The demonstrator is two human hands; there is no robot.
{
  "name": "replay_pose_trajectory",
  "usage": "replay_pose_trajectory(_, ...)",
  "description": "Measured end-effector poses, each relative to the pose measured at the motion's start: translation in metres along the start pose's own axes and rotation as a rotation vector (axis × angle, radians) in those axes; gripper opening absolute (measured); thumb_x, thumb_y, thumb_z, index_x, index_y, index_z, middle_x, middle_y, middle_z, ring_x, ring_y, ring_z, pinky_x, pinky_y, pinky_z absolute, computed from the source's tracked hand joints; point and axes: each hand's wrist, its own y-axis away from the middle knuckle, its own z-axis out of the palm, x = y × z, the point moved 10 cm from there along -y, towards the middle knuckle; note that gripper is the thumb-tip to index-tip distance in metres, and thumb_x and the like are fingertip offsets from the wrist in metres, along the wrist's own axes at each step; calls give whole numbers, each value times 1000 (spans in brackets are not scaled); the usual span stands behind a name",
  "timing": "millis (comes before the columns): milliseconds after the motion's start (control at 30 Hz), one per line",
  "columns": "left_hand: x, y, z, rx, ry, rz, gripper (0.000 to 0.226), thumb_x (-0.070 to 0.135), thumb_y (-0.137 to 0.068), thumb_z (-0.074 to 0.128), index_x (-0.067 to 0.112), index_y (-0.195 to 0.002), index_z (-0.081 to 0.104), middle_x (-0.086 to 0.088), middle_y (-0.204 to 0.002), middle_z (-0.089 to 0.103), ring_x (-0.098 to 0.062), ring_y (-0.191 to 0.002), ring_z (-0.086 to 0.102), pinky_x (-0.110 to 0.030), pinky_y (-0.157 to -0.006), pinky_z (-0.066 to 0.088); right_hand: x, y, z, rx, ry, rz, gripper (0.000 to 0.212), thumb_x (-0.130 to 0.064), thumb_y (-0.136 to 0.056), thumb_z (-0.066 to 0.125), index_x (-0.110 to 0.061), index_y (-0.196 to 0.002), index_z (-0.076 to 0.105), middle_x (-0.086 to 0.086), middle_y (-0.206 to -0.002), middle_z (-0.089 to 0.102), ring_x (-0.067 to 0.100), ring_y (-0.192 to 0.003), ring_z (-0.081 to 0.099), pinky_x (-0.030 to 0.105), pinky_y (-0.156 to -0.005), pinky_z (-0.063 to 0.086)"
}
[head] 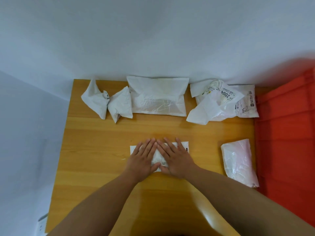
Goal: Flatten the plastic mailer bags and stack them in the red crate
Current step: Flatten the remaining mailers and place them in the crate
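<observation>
Palms down and fingers straight, I press my left hand [142, 160] and right hand [175, 159] on the small mailer bag [159, 158] at the worktop [95, 150] centre, sweeping outward to squeeze out air before lifting it toward the red crate [286, 133].

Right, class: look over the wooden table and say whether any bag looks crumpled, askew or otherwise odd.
Two white plastic mailer bags at the far left are scrunched into peaks. The printed white bags at the far right lie heaped and overlapping. The small white bag under both flat hands looks tidy.
</observation>
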Motion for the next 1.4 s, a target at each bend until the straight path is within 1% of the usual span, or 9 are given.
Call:
replay_pose_trajectory(133,-1,0,-8,-52,34,-39,84,66,-99,6,5,-148,35,-11,-156,36,-24,-147,29,-42,-117,14,0,5,-12,-65,-12,118,80,-65,-86,40,-16,-149,44,3,-158,38,29,-146,26,60,-113,21)
replay_pose_trajectory(233,1,-1,-18,-20,179,-101,94,76,-89,4,12,-157,17,-2,-165,10,-19,-152,9,-33,-123,0,19,24,-22,-29,-133,360,80,-60,-82,50,-12,-145,43,10,-154,40,33,-141,36,58,-108,39)
replay_pose_trajectory(400,-5,6,-33,52,325,-327,66,51,-98,44,20,-152,27,-2,-154,32,-23,-142,29,-39,-115,23,64,85,-29,-7,-329,819,82,-54,-88,63,-16,-150,27,11,-150,32,32,-132,38,42,-105,37)
replay_pose_trajectory(533,-8,15,-25,-72,344,-438,51,40,-98,46,21,-144,36,-4,-146,40,-26,-135,35,-42,-109,26,68,122,-16,-10,-571,998,61,-48,-90,63,-13,-134,38,9,-129,46,26,-111,51,38,-84,50)
replay_pose_trajectory(667,-6,27,-14,-142,398,-482,55,51,-94,52,21,-138,39,-4,-140,43,-27,-129,39,-43,-104,31,46,137,10,-111,-895,1065,41,-38,-97,55,-13,-129,45,3,-130,61,22,-102,63,32,-70,49)
replay_pose_trajectory(833,8,42,6,-217,615,-549,53,53,-89,62,20,-128,46,-2,-125,54,-25,-117,54,-39,-95,37,16,141,32,-25,-1351,1279,36,-27,-95,58,-12,-124,43,7,-120,60,24,-98,64,47,-88,57)
replay_pose_trajectory(967,28,49,16,-253,905,-510,27,41,-92,65,19,-83,53,-3,-89,63,-22,-81,62,-33,-70,45,8,133,19,97,-1496,1254,31,-10,-95,57,-14,-125,51,5,-120,64,23,-105,64,42,-89,56)
replay_pose_trajectory(1167,40,56,-25,-115,1460,-486,23,27,-98,61,7,-108,56,-10,-106,71,-25,-89,71,-39,-74,60,8,124,-30,175,-1722,1054,24,-13,-95,64,-12,-119,63,5,-111,73,25,-98,71,43,-86,59)
replay_pose_trajectory(1400,64,46,-107,88,1828,-402,21,25,-96,63,8,-109,59,-10,-102,75,-28,-88,74,-40,-68,59,3,126,-107,256,-1706,813,25,-11,-96,63,-11,-121,64,6,-110,75,27,-99,72,43,-87,58)
